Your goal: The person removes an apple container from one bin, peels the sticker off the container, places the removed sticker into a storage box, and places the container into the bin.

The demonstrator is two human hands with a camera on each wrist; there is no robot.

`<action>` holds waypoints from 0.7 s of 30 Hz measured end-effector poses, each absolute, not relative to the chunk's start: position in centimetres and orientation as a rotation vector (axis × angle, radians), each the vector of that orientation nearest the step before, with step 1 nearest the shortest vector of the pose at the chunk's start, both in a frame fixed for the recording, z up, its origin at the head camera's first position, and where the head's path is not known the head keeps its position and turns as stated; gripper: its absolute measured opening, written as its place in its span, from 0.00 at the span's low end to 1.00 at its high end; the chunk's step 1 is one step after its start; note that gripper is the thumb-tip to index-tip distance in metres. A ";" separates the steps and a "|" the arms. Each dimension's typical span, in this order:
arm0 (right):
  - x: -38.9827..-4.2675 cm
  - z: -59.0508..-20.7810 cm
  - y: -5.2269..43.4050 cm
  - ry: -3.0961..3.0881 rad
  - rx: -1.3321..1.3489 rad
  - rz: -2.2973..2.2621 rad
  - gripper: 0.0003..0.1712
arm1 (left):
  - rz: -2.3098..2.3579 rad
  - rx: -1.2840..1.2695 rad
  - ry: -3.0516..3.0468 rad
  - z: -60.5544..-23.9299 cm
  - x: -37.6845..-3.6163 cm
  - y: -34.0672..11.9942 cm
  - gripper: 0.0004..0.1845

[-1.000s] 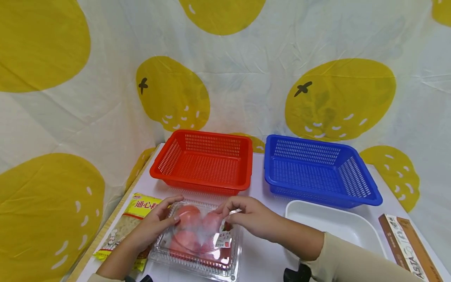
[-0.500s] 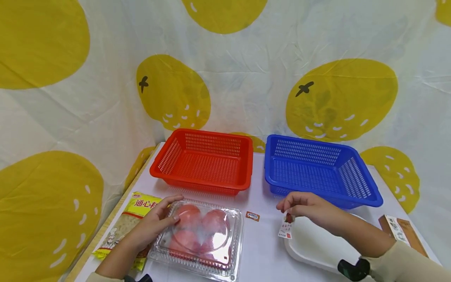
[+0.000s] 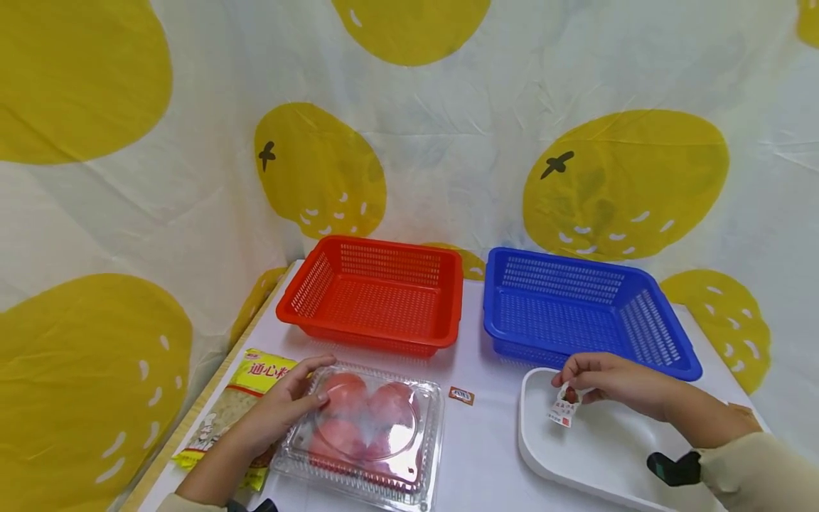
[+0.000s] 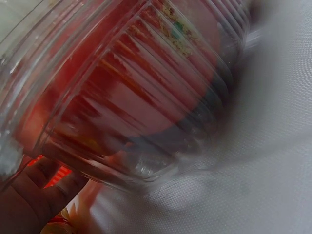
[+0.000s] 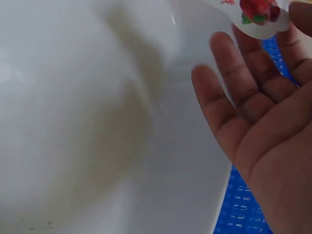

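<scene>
A clear plastic clamshell box (image 3: 365, 441) with several red tomatoes (image 3: 345, 391) sits at the front of the white table. My left hand (image 3: 281, 409) rests on its left side with the fingers laid over the lid; the left wrist view shows the ribbed box wall (image 4: 146, 87) close up. My right hand (image 3: 608, 380) pinches a small white label (image 3: 563, 409) with a red picture (image 5: 258, 9) over the white tray (image 3: 601, 455); its other fingers are spread.
An empty red basket (image 3: 377, 295) and an empty blue basket (image 3: 576, 309) stand at the back. A yellow pasta bag (image 3: 237, 405) lies left of the box. A small orange sticker (image 3: 461, 395) lies on the table between box and tray.
My right hand peeled the label off the box lid and carried it right, over the white tray. A small orange sticker now lies on the table. The left hand stayed on the box.
</scene>
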State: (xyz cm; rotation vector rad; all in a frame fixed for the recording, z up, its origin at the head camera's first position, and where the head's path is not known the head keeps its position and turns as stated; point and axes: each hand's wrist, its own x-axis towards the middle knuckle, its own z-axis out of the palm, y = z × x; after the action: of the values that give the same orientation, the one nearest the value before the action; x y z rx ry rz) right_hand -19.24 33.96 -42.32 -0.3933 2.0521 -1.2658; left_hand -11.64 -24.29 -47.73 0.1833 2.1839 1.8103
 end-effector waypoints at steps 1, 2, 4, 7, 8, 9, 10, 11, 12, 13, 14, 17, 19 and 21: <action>-19.4 -42.4 34.1 2.030 -0.397 -1.261 0.12 | 1.814 0.182 2.180 -47.8 -11.6 -24.3 0.33; -19.5 -42.6 34.2 2.003 -0.411 -1.262 0.12 | 1.821 0.182 2.170 -47.8 -11.6 -24.3 0.33; -19.5 -42.9 34.5 1.937 -0.432 -1.262 0.12 | 1.830 0.188 2.156 -47.8 -11.5 -24.3 0.33; -19.5 -43.7 34.6 1.832 -0.447 -1.256 0.14 | 1.828 0.196 2.162 -47.8 -11.5 -24.3 0.33; -19.4 -44.0 34.6 1.803 -0.445 -1.253 0.15 | 1.826 0.197 2.163 -47.7 -11.5 -24.3 0.33; -19.3 -44.3 34.6 1.782 -0.437 -1.245 0.16 | 1.820 0.196 2.171 -47.7 -11.5 -24.3 0.32; -19.3 -44.7 34.4 1.769 -0.430 -1.236 0.16 | 1.815 0.196 2.181 -47.7 -11.6 -24.4 0.32; -19.3 -45.0 34.3 1.767 -0.419 -1.224 0.16 | 1.810 0.196 2.191 -47.7 -11.6 -24.4 0.32; -19.2 -45.3 34.1 1.772 -0.411 -1.212 0.17 | 1.803 0.197 2.205 -47.7 -11.6 -24.4 0.32; -19.2 -45.6 34.0 1.779 -0.396 -1.201 0.17 | 1.803 0.200 2.205 -47.7 -11.6 -24.4 0.32; -19.2 -45.8 33.8 1.788 -0.381 -1.188 0.18 | 1.805 0.205 2.200 -47.7 -11.6 -24.5 0.32; -19.2 -46.1 33.5 1.832 -0.359 -1.148 0.20 | 1.801 0.207 2.203 -47.7 -11.6 -24.4 0.32; -19.2 -46.1 33.4 1.862 -0.357 -1.115 0.22 | 1.799 0.206 2.201 -47.8 -11.6 -24.4 0.32; -19.1 -45.8 33.3 1.909 -0.359 -1.062 0.22 | 1.792 0.204 2.210 -47.9 -11.7 -24.3 0.31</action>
State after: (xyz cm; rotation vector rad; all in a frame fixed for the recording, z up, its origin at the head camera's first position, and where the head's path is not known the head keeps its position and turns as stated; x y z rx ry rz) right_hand -19.14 33.31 -45.85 -0.3593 1.9094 -1.0616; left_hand -11.66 -24.33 -47.87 0.2041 2.2098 1.7921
